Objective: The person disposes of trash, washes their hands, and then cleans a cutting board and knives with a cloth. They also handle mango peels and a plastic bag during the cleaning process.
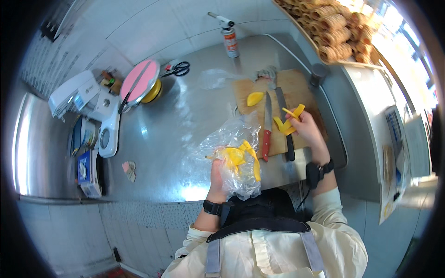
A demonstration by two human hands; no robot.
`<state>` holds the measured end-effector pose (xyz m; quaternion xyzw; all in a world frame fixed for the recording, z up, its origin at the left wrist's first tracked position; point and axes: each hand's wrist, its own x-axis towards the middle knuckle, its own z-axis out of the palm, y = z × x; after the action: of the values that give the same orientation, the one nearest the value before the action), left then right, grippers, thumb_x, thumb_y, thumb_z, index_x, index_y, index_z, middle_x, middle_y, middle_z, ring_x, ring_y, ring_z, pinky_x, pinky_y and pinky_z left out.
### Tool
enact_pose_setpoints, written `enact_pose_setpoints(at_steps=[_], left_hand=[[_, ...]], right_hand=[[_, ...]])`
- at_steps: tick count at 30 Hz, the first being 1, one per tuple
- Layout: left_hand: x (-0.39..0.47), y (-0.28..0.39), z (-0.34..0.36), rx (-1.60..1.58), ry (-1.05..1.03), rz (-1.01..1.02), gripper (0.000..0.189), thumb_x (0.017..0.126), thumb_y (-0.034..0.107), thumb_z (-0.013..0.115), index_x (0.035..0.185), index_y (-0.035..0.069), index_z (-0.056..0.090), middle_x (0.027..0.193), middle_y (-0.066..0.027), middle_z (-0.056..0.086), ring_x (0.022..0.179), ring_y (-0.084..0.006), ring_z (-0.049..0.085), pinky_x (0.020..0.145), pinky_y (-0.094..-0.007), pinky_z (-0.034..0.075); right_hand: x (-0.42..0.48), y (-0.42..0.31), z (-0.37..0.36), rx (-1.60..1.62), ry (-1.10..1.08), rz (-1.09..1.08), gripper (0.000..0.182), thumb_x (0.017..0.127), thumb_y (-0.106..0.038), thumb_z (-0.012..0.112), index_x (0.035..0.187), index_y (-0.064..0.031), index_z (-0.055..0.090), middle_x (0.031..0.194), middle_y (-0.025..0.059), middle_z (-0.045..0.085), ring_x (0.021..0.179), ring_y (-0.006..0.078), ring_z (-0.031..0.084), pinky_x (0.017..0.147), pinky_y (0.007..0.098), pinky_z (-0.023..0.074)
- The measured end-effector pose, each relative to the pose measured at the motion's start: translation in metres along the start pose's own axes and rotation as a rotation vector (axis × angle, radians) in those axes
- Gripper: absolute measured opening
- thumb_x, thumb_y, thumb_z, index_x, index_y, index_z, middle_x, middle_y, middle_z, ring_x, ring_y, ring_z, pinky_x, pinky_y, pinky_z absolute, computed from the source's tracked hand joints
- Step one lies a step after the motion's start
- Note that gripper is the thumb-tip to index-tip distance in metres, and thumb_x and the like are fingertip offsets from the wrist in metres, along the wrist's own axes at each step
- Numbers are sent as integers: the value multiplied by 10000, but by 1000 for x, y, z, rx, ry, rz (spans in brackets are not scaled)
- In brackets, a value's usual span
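Observation:
My left hand [217, 172] grips a clear plastic bag [229, 133] near the front edge of the steel counter. Inside or on the bag lie yellow peel strips [255, 165] and a larger yellow piece, perhaps mango peel. My right hand [306, 127] pinches several yellow peel strips [288, 125] above a wooden cutting board [304, 87]. On that board rest a yellow fruit piece [255, 99], probably mango, a red-handled knife [267, 125] and a black-handled knife [290, 147]. Both handles point towards me. My left fingers are partly hidden by the plastic.
A butane torch [230, 41] stands by the back wall. Leftward are scissors [179, 69], a pink-topped cake turntable [137, 81] with a long spatula on it, and a white stand mixer [100, 107]. Crumpled cloth [267, 74] lies at the board's far edge. Stacked cones [333, 31] fill a right-hand tray.

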<state>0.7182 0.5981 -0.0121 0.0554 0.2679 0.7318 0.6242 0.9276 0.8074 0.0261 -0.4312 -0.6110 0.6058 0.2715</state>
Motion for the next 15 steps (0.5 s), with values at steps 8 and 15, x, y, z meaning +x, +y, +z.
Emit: enact_pose_setpoints(at_steps=[8,15], left_hand=[[-26,-20,5,93,-179,-324,472,905,339,368,1294,72,365,1249,-130,462,1128,-273,474,970,-402,376],[-78,-46,-7,47,-353,-553,507,910,412,330,1297,87,370,1259,-125,460,1144,-269,463,977,-402,362]], right_hand=[[-134,-67,113,-523,100,-281,463,694,-54,644,1121,-23,467,986,186,543,908,340,555,790,372,455],[-241,-62,127,-678,396,-261,536,680,-96,671,1168,-29,462,1112,172,466,1085,335,427,908,362,391]])
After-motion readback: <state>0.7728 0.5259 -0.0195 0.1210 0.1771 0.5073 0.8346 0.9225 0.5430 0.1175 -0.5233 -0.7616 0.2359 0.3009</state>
